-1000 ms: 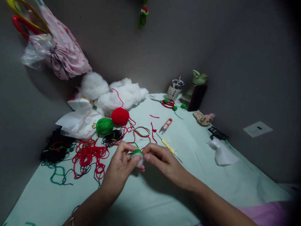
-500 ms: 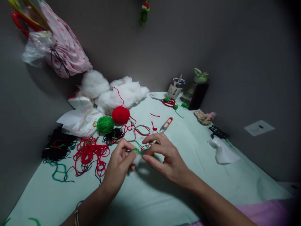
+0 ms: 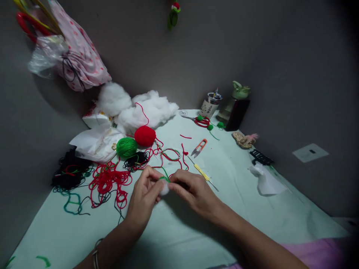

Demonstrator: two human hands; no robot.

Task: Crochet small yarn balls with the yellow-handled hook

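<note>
Between my hands is a small green crochet piece (image 3: pixel 165 179) with a tuft of white stuffing (image 3: pixel 165 188) bulging from it. My left hand (image 3: pixel 146 189) pinches it from the left, fingers closed and partly hiding it. On the other side, my right hand (image 3: pixel 194 189) has its thumb and fingertips together at the piece's right edge by the stuffing. A green yarn strand runs from the piece up toward the green yarn ball (image 3: pixel 126 147). Just beyond my right hand lies a yellow-handled crochet hook (image 3: pixel 201 172), with orange thread snips (image 3: pixel 199 148) farther back.
Loose red yarn (image 3: pixel 108 181) and black yarn (image 3: pixel 68 172) tangle at the left. A red yarn ball (image 3: pixel 145 136) sits before heaped white stuffing (image 3: pixel 154 112). Red-handled scissors (image 3: pixel 202 121), a pen cup (image 3: pixel 209 106) and a green-lidded bottle (image 3: pixel 239 91) stand or lie at the back.
My right hand's fingers have come down and closed on the piece's edge; they were spread apart before. The yellow crochet hook now shows beyond that hand.
</note>
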